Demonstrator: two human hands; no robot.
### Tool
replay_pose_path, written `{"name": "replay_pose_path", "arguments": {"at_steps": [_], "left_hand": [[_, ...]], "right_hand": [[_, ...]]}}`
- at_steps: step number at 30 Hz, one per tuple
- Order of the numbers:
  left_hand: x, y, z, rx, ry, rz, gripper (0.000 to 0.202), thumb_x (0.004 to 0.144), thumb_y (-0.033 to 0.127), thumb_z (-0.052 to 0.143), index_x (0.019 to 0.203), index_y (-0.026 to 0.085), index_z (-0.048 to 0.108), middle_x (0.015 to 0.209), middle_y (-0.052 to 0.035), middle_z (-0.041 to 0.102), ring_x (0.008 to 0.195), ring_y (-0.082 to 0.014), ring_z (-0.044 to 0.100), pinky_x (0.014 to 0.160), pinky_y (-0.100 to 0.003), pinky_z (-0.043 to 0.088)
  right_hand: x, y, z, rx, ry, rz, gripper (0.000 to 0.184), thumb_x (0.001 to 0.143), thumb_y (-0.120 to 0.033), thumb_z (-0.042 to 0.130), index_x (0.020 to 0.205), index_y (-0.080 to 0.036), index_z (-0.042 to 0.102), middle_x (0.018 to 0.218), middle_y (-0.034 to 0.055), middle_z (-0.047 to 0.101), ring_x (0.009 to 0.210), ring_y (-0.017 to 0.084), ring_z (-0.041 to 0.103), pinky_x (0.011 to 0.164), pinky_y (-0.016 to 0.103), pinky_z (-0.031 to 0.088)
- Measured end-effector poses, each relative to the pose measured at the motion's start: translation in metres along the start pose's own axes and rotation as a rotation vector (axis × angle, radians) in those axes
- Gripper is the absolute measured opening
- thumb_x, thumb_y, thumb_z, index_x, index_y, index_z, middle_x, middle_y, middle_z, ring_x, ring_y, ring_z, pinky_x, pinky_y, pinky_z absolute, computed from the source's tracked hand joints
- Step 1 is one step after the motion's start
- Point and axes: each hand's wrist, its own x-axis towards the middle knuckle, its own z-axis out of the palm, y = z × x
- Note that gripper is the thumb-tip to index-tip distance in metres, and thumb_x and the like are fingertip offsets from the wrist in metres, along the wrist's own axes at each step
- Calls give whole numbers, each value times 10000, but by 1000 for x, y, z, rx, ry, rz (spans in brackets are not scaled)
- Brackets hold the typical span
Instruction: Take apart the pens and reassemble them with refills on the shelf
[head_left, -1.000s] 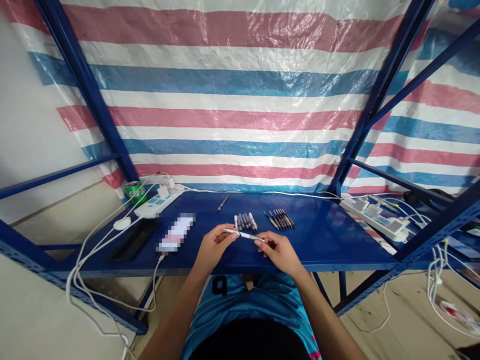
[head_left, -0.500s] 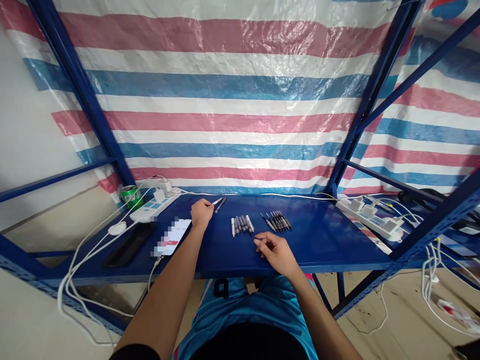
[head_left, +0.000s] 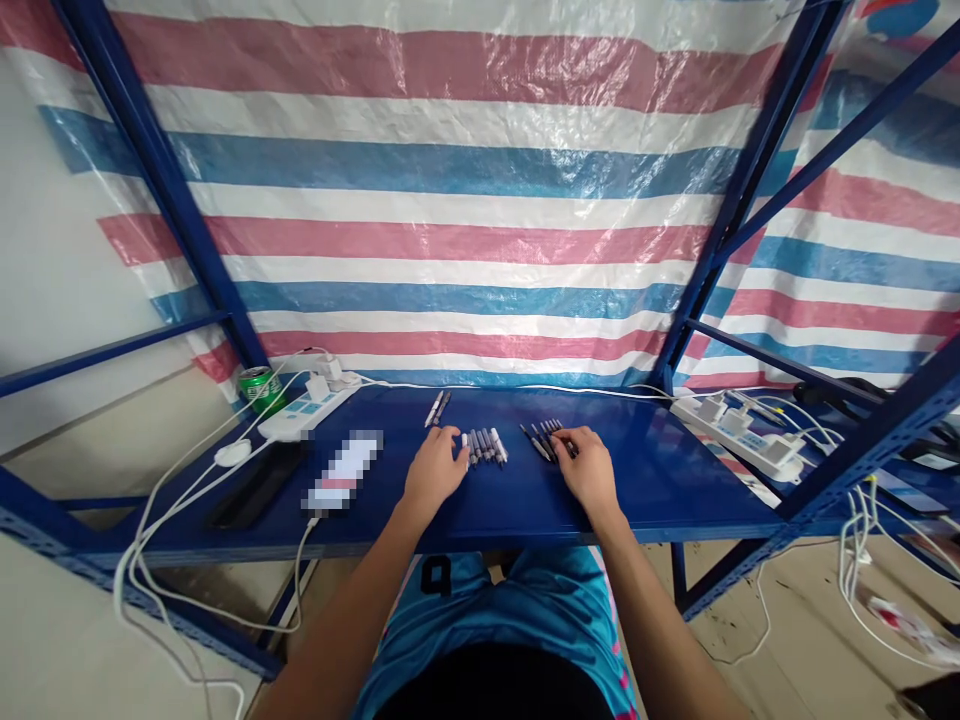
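Note:
On the blue table, my left hand (head_left: 437, 467) rests at the left end of a row of several white and grey pens (head_left: 486, 447). Its thumb and fingers are apart, close to the leftmost white pen. My right hand (head_left: 587, 462) is curled over the right part of a second row of several black pens (head_left: 537, 440), its thumb and fingertips around a pen; part of that row is hidden under the hand. Behind my left hand, a white pen (head_left: 433, 409) and a dark pen (head_left: 442, 407) lie side by side, slanted.
At the left are a phone (head_left: 346, 470) on a cable, a black tray-like item (head_left: 259, 487), a power strip (head_left: 309, 412) and a green can (head_left: 262, 389). Another power strip (head_left: 739, 437) with plugs lies right. Blue metal posts (head_left: 724, 220) and a striped sheet (head_left: 465, 240) stand behind.
My left hand has let go of the white pen beside the dark pen and come back to the near row. My right hand has moved right onto the black pens.

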Motion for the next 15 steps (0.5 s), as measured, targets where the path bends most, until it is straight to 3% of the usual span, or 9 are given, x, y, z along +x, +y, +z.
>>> {"name": "replay_pose_path", "arguments": {"at_steps": [5,10,15], "left_hand": [[-23,7,-6,-19,-88,-95,378,1003,357,576,1355,219,596,1261,-122,674,1038,-271,698,772,-322,479],[-29,16,-14,9,-126,-126,436,975,364,582,1385,220,554,1283,-139,680,1069,-290,695,737,-316,457],[-42,18,-24,93,-166,-135,405,945,283,567,1340,193,571,1235,-138,689,1032,-307,691,705,-337,456]], "right_hand": [[5,14,20,-201,-82,-158,247,972,-439,663,984,-238,807,1076,141,683,1078,345,567,948,469,486],[-1,19,30,-271,-121,-167,193,942,-402,717,1006,-234,787,1103,143,658,1100,363,531,968,498,453],[2,20,25,-197,-114,-167,171,987,-368,664,953,-229,756,1086,141,669,1092,355,551,982,499,456]]}}
